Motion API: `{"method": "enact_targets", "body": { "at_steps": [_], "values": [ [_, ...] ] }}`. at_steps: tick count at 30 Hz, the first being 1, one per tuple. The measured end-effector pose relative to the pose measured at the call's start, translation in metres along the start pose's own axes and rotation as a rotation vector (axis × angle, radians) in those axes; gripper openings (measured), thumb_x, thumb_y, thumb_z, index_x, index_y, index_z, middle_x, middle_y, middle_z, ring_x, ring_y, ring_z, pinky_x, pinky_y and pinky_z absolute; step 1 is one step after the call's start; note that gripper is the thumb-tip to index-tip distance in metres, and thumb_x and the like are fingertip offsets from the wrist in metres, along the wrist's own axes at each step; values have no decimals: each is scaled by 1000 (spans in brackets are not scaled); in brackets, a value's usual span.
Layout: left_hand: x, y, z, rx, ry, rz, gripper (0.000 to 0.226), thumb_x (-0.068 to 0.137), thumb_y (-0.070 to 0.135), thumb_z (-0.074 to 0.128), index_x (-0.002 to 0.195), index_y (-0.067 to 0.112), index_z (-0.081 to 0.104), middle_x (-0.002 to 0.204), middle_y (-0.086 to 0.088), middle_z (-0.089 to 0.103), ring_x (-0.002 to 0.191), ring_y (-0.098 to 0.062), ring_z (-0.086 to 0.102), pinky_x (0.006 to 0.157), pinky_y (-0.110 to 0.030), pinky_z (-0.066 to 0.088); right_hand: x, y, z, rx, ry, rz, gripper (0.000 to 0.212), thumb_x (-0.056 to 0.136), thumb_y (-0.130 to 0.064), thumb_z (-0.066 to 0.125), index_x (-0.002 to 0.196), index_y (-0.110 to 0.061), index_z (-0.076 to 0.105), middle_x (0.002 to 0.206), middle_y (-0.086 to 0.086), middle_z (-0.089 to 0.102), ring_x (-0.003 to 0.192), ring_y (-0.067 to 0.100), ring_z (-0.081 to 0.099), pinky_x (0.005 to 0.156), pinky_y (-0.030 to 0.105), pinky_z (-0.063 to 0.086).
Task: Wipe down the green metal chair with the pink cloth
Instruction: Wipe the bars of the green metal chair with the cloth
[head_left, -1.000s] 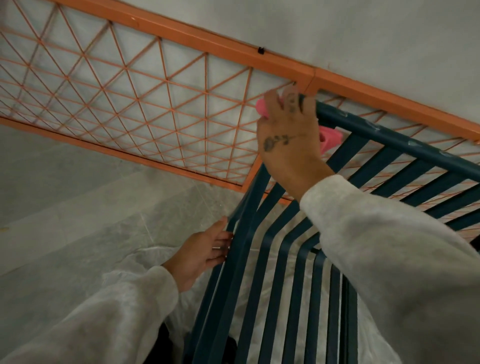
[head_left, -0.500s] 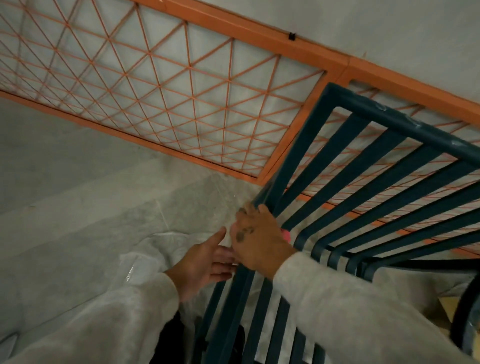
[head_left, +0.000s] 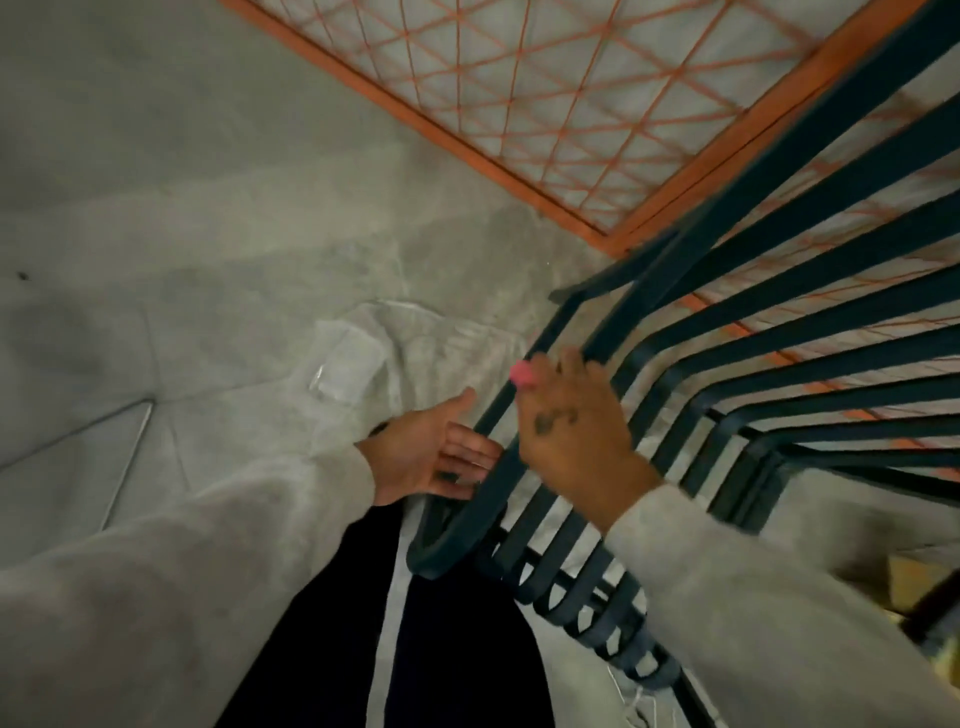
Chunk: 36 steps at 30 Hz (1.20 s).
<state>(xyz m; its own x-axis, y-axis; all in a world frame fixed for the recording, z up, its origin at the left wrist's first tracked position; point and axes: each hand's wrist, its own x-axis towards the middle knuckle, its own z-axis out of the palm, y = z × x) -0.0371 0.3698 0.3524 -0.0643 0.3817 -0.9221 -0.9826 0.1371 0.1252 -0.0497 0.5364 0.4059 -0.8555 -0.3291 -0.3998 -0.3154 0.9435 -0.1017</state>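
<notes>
The green metal chair (head_left: 810, 332), made of dark slats, fills the right side, its slats curving down toward me. My right hand (head_left: 576, 436) presses on the left side rail of the chair, closed on the pink cloth (head_left: 521, 375), of which only a small fold shows past my fingers. My left hand (head_left: 436, 452) is just left of it, fingers spread, palm facing the chair's left edge bar and touching it with the fingertips.
An orange metal lattice fence (head_left: 545, 88) runs along the wall behind the chair. Clear plastic sheeting (head_left: 363, 364) lies crumpled on the grey tiled floor (head_left: 156, 234) left of the chair. My dark trousers (head_left: 415, 649) show below.
My right hand slid with the cloth from the top corner of the backrest down the left side rail to seat level. The view tilted downward. My left hand stayed by the chair's left edge.
</notes>
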Motion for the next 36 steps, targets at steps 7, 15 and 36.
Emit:
{"method": "enact_targets", "body": {
  "at_steps": [7,15,36],
  "values": [
    [-20,-75,-37,-85,27,-132,85,81,78,36,83,3,76,95,-13,75,97,-24,68,97,-35,47,-66,-87,45,155,-183,-223,39,75,-24,36,82,-20,75,97,0,66,92,30,56,71,37,45],
    [-24,-74,-27,8,45,-80,86,86,73,36,110,-2,70,111,-15,72,108,-25,65,104,-35,45,2,20,7,62,-60,3,27,86,-12,57,110,-23,67,115,6,61,109,36,46,83,39,36],
    [-144,167,57,366,86,543,51,93,53,49,110,9,67,108,-12,73,105,-25,68,98,-40,51,-38,5,-140,672,512,546,46,91,2,47,124,-24,65,132,-1,56,119,21,42,107,29,31]
  ]
}}
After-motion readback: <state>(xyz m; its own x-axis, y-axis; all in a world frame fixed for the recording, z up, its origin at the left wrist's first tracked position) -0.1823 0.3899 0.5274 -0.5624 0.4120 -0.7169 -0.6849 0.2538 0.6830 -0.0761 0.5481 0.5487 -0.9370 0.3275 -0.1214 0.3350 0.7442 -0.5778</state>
